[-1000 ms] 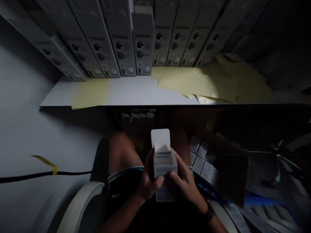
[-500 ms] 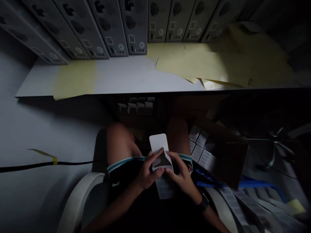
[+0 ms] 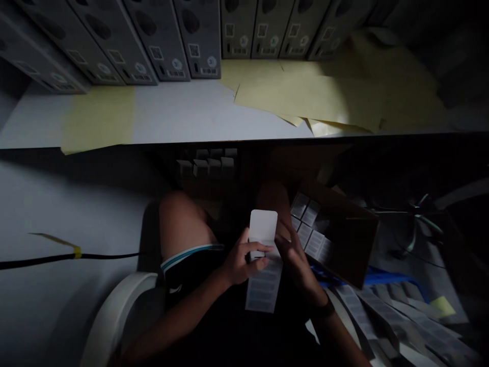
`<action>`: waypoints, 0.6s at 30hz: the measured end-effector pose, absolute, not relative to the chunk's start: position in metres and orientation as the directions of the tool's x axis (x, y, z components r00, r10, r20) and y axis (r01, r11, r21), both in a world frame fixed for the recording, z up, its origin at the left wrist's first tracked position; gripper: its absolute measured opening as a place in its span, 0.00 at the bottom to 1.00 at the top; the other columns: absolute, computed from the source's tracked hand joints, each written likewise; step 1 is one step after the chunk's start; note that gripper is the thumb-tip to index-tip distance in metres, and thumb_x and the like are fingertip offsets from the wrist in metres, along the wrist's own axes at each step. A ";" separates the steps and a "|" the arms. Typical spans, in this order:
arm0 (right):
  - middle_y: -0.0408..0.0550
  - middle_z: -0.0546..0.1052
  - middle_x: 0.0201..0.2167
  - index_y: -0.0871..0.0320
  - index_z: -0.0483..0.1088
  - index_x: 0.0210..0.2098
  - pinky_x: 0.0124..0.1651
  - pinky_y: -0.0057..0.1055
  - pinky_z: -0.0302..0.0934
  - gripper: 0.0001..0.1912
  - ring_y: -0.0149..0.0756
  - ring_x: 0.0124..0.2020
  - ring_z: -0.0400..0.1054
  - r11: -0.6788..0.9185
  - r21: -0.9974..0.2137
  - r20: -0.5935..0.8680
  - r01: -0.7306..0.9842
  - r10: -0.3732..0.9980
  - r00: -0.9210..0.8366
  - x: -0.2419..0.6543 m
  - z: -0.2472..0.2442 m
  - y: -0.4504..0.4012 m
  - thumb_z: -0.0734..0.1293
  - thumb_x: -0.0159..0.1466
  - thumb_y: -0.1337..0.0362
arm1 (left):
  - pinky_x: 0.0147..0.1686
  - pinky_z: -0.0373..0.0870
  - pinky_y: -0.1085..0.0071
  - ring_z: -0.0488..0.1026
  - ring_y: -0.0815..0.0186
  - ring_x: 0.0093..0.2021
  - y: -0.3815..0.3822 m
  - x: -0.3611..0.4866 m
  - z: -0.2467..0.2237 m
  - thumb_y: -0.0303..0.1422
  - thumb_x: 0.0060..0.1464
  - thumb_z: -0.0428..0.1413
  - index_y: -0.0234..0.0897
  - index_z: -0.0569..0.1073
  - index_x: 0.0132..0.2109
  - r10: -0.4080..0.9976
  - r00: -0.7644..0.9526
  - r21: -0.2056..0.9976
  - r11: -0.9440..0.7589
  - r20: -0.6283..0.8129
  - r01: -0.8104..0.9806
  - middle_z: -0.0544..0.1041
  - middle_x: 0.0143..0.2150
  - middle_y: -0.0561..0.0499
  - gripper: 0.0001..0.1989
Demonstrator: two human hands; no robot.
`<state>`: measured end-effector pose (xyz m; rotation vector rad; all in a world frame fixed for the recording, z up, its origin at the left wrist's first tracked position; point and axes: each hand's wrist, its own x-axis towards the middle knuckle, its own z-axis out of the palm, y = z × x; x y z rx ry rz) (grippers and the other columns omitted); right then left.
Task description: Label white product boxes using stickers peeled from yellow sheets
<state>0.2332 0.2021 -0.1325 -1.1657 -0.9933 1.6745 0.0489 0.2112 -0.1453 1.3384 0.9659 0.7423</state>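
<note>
Here, apart from the table edge (image 3: 171, 140), left hand (image 3: 241, 261) grips the carton (image 3: 263, 290), right hand (image 3: 296, 259) unclear.

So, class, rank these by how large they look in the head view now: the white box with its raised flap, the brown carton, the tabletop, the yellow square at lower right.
1. Tabletop
2. Brown carton
3. White box, partly covered by fingers
4. Yellow square

Row of tall grey boxes (image 3: 167, 35) upright on white desk (image 3: 183, 117), yellow paper (image 3: 298, 94) lying in front of them. Black cable (image 3: 110, 256) with yellow tape (image 3: 77, 252) runs along pale wall (image 3: 38, 193), left. Light chair armrest (image 3: 110, 311) lower left.
</note>
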 end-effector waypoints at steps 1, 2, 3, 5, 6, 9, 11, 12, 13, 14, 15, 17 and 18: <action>0.54 0.71 0.58 0.49 0.54 0.65 0.60 0.47 0.62 0.33 0.46 0.59 0.68 -0.326 -0.923 -0.280 -0.206 0.934 -0.221 0.233 -0.129 0.211 0.58 0.67 0.40 | 0.60 0.66 0.57 0.68 0.56 0.56 0.212 0.050 -0.147 0.48 0.56 0.56 0.36 0.81 0.48 0.886 0.442 0.990 0.110 -0.138 0.088 0.65 0.55 0.42 0.22; 0.54 0.72 0.57 0.51 0.62 0.61 0.61 0.47 0.62 0.31 0.46 0.58 0.67 -0.318 -0.926 -0.269 -0.204 0.934 -0.235 0.232 -0.127 0.220 0.54 0.68 0.39 | 0.62 0.64 0.55 0.67 0.55 0.58 0.212 0.051 -0.150 0.48 0.57 0.56 0.36 0.81 0.47 0.890 0.440 0.992 0.094 -0.124 0.089 0.65 0.58 0.41 0.22; 0.54 0.73 0.55 0.53 0.69 0.53 0.60 0.46 0.62 0.30 0.46 0.57 0.68 -0.306 -0.931 -0.252 -0.197 0.933 -0.258 0.231 -0.125 0.227 0.52 0.69 0.39 | 0.65 0.60 0.53 0.65 0.53 0.61 0.213 0.052 -0.153 0.47 0.57 0.56 0.36 0.81 0.46 0.895 0.436 0.993 0.062 -0.099 0.098 0.63 0.61 0.41 0.20; 0.54 0.75 0.47 0.57 0.74 0.38 0.56 0.43 0.64 0.28 0.45 0.51 0.71 -0.272 -0.945 -0.201 -0.180 0.922 -0.332 0.229 -0.127 0.237 0.56 0.69 0.40 | 0.68 0.54 0.50 0.57 0.50 0.68 0.213 0.052 -0.161 0.44 0.59 0.56 0.38 0.81 0.47 0.907 0.421 0.989 -0.056 -0.006 0.135 0.55 0.69 0.43 0.18; 0.53 0.75 0.45 0.57 0.74 0.34 0.55 0.42 0.65 0.25 0.44 0.50 0.71 -0.247 -0.954 -0.173 -0.168 0.915 -0.364 0.229 -0.129 0.239 0.59 0.68 0.43 | 0.69 0.53 0.50 0.54 0.50 0.70 0.212 0.052 -0.165 0.42 0.59 0.56 0.39 0.80 0.48 0.912 0.407 0.981 -0.123 0.053 0.147 0.50 0.72 0.45 0.16; 0.51 0.74 0.45 0.56 0.76 0.37 0.55 0.38 0.63 0.12 0.41 0.50 0.70 -0.138 -0.985 -0.085 -0.103 0.909 -0.407 0.232 -0.138 0.237 0.68 0.65 0.54 | 0.67 0.59 0.54 0.57 0.53 0.70 0.208 0.052 -0.171 0.35 0.61 0.55 0.38 0.76 0.50 0.913 0.346 0.957 -0.267 0.215 0.112 0.44 0.74 0.45 0.13; 0.52 0.74 0.47 0.55 0.77 0.42 0.56 0.38 0.63 0.11 0.41 0.52 0.70 -0.077 -0.994 -0.036 -0.082 0.910 -0.413 0.236 -0.142 0.234 0.69 0.65 0.56 | 0.65 0.63 0.56 0.62 0.56 0.67 0.203 0.055 -0.170 0.32 0.61 0.55 0.36 0.73 0.46 0.925 0.255 0.953 -0.299 0.280 0.039 0.51 0.72 0.43 0.07; 0.52 0.75 0.47 0.55 0.77 0.43 0.55 0.38 0.63 0.11 0.41 0.52 0.70 -0.057 -0.995 -0.021 -0.076 0.911 -0.411 0.238 -0.142 0.233 0.69 0.65 0.56 | 0.63 0.65 0.55 0.64 0.56 0.66 0.200 0.057 -0.169 0.32 0.59 0.57 0.36 0.70 0.44 0.938 0.190 0.956 -0.293 0.290 -0.013 0.56 0.69 0.43 0.07; 0.52 0.75 0.47 0.55 0.76 0.43 0.54 0.38 0.64 0.11 0.41 0.51 0.71 -0.047 -0.997 -0.016 -0.064 0.912 -0.409 0.240 -0.141 0.232 0.70 0.65 0.57 | 0.61 0.67 0.55 0.66 0.57 0.64 0.199 0.059 -0.166 0.33 0.58 0.58 0.37 0.66 0.44 0.953 0.123 0.960 -0.269 0.277 -0.075 0.61 0.66 0.43 0.10; 0.52 0.76 0.46 0.55 0.76 0.43 0.54 0.38 0.65 0.10 0.41 0.51 0.71 -0.043 -0.998 -0.021 -0.044 0.915 -0.403 0.242 -0.140 0.232 0.70 0.64 0.58 | 0.60 0.68 0.55 0.68 0.57 0.62 0.198 0.061 -0.163 0.36 0.57 0.59 0.38 0.63 0.45 0.969 0.074 0.965 -0.223 0.234 -0.137 0.66 0.61 0.43 0.14; 0.51 0.77 0.46 0.55 0.76 0.43 0.54 0.37 0.65 0.09 0.41 0.50 0.72 -0.040 -0.999 -0.029 -0.019 0.919 -0.394 0.243 -0.139 0.231 0.71 0.64 0.59 | 0.58 0.69 0.57 0.70 0.59 0.60 0.198 0.062 -0.160 0.39 0.57 0.59 0.39 0.61 0.47 0.984 0.056 0.971 -0.157 0.170 -0.180 0.69 0.56 0.44 0.17; 0.51 0.79 0.45 0.55 0.76 0.44 0.54 0.37 0.66 0.11 0.40 0.49 0.74 -0.025 -0.999 -0.033 0.028 0.927 -0.373 0.245 -0.136 0.230 0.72 0.62 0.62 | 0.56 0.69 0.61 0.72 0.61 0.55 0.202 0.063 -0.153 0.41 0.59 0.57 0.38 0.63 0.49 0.993 0.112 0.986 -0.030 0.048 -0.162 0.71 0.49 0.46 0.18; 0.50 0.79 0.45 0.55 0.76 0.45 0.54 0.37 0.67 0.12 0.40 0.49 0.74 -0.008 -0.999 -0.026 0.051 0.934 -0.357 0.245 -0.135 0.230 0.73 0.61 0.63 | 0.56 0.68 0.63 0.72 0.63 0.54 0.204 0.062 -0.149 0.41 0.60 0.55 0.37 0.66 0.49 0.988 0.152 0.994 0.005 0.012 -0.110 0.72 0.47 0.46 0.15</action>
